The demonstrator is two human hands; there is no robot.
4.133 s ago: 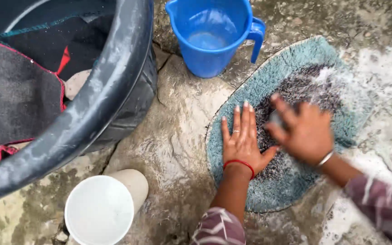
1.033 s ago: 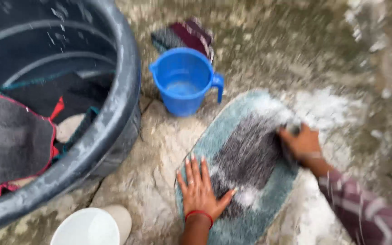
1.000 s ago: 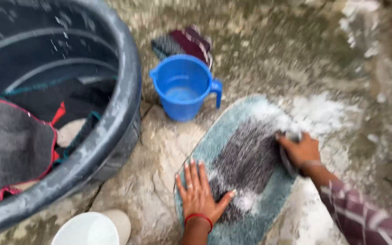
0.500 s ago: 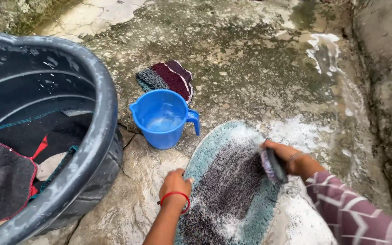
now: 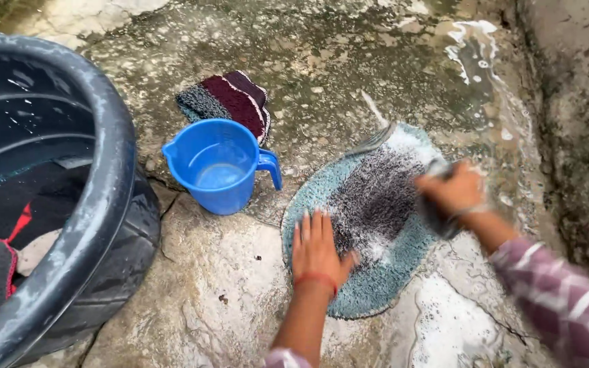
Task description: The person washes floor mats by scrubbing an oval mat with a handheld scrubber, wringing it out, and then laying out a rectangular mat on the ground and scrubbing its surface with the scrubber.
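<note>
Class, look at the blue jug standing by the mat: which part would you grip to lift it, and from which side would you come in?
Probably the handle of the blue jug. It juts toward the mat, opposite the spout, so come from the mat side; the jug stands upright with water in it, so a level lift suits.

we're outdoors on a rough stone floor, wet, cracked and blotched green-grey with pale patches. soapy water runs along a channel beside a mossy concrete wall on the right. a big black tub sits at the left, a blue jug near it, a folded striped cloth just behind the jug. flat daylight, no hard shadows.
</note>
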